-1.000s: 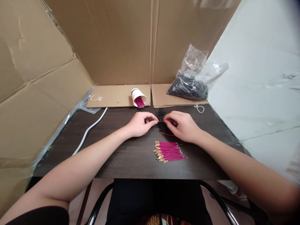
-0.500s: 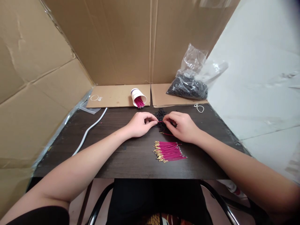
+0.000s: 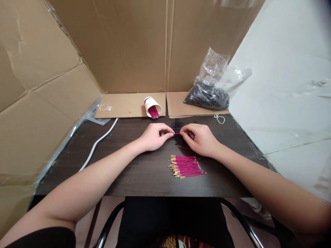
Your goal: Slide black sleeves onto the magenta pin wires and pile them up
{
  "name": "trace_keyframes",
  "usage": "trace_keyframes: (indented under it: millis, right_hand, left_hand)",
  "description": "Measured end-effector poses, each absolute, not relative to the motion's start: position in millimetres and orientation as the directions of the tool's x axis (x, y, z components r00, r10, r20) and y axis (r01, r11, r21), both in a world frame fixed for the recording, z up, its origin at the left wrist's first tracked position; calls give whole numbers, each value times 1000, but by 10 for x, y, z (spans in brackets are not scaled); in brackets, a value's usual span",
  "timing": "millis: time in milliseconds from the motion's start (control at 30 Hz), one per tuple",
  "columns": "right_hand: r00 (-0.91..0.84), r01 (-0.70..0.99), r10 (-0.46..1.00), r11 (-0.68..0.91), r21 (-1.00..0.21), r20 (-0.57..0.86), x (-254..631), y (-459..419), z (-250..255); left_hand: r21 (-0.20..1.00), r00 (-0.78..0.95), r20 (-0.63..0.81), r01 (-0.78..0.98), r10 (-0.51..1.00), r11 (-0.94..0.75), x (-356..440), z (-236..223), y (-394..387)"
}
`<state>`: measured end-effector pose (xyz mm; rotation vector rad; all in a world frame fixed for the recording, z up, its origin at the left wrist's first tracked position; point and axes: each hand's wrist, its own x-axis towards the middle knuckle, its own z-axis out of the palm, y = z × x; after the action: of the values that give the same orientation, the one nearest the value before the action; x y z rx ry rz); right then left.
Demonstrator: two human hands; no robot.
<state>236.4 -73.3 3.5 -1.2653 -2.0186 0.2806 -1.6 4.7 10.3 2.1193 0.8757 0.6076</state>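
Observation:
A short magenta wire [image 3: 177,133] stretches between my two hands, its ends hidden in the fingertips. My left hand [image 3: 158,136] pinches one end from the left, and my right hand [image 3: 198,137] pinches the other from the right. Right behind the wire lies a heap of small black sleeves [image 3: 176,124]. Another wire [image 3: 183,147] with a gold tip lies partly under my right hand. Nearer to me is a row of magenta wires [image 3: 186,166], gold ends to the left and bare silvery ends to the right.
A white cup [image 3: 152,105] lies tipped on cardboard [image 3: 124,103], holding more magenta wires. At the back right sits a clear bag [image 3: 208,94] of black pieces. Rubber bands [image 3: 220,119] lie near it. A white cable [image 3: 99,141] crosses the table's left side. Cardboard walls [image 3: 113,44] enclose the back and left.

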Motion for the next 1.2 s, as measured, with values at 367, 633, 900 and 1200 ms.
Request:
trace_keyframes:
  millis: [367,633,900,1200]
  right_hand:
    - [-301,668,808,558,-493,506,2378,-720,35]
    - [-356,668,767,608,-429,534,2395,-728,24]
    - [-362,690,773,598,-409,520,2402,-739,23]
    - [-253,716,836,501,-487,487,2365,-750,31]
  left_hand:
    - [815,640,83,398,764,-422,-17,97,64]
    - [839,636,42,396,770,-373,-14,107,71]
    - [848,639,30,391,769,-358,-17,78,90]
    - [804,615,167,367,770,-468,-8,60,54]
